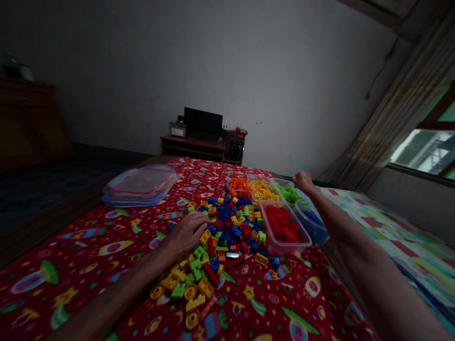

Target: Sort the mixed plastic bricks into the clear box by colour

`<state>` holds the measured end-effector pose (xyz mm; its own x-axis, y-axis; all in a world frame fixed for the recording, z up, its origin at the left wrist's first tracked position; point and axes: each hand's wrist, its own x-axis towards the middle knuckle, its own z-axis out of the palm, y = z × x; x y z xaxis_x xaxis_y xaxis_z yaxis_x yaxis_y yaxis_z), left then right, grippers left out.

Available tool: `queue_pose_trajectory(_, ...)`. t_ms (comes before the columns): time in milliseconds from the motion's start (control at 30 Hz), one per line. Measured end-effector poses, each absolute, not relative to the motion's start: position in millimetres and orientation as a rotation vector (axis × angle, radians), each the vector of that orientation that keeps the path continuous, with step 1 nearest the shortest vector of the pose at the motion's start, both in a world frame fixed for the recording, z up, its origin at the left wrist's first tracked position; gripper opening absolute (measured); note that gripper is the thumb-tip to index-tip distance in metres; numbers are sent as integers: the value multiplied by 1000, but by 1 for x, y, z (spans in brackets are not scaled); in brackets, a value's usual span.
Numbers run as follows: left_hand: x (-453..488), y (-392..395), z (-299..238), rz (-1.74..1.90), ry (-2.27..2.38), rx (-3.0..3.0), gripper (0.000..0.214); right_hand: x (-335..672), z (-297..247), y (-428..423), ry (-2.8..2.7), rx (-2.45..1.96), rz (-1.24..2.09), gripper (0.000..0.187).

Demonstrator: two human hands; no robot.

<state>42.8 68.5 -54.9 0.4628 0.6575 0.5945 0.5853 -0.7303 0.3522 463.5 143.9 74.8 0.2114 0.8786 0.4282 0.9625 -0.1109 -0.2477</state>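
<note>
A mixed pile of toy building bricks (232, 227) in red, blue, yellow, green and orange lies on the red patterned cloth. My left hand (190, 231) rests at the pile's left side, palm down, with a gap between thumb and bent fingers; I see nothing held in it. Over the far right, my right hand (303, 181) is closed above the edge of the box of green bricks (289, 193); whatever it may hold is hidden. Close to that arm stands a round tub (316, 234) with blue bricks inside. Red bricks (280, 222) fill a clear box in front.
Boxes of orange bricks (239, 184) and yellow bricks (263, 189) stand behind the pile. Stacked clear lids (142, 187) lie at the left edge of the cloth (117, 246). Beyond are a desk with a monitor (203, 123) and, right, a bed with a checked cover (377, 222).
</note>
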Motion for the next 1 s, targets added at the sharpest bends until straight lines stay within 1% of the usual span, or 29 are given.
queue_pose_trajectory(100,44,69,-54,1102,1124,2602,28,450,72,140,-1711,-2089,-192,27)
queue_pose_trajectory(200,45,70,-52,1075,1130,2601,27,428,71,127,-1794,-2051,-131,26)
queue_pose_trajectory(267,45,70,-52,1057,1134,2604,27,407,70,113,-1870,-1953,-74,25)
queue_pose_trajectory(467,41,67,-42,964,1135,2547,31,333,53,60,-2083,-1480,149,25)
queue_pose_trajectory(633,23,67,-15,872,1247,2345,36,290,39,26,-2093,-1360,251,25)
queue_pose_trajectory(733,13,68,0,858,1227,2298,36,272,33,13,-2119,-1315,303,23)
queue_pose_trajectory(867,10,65,7,694,1195,2314,36,249,21,1,-2220,-1277,293,21)
queue_pose_trajectory(1000,19,57,2,498,1141,2514,29,232,-1,-5,-2345,-1206,191,25)
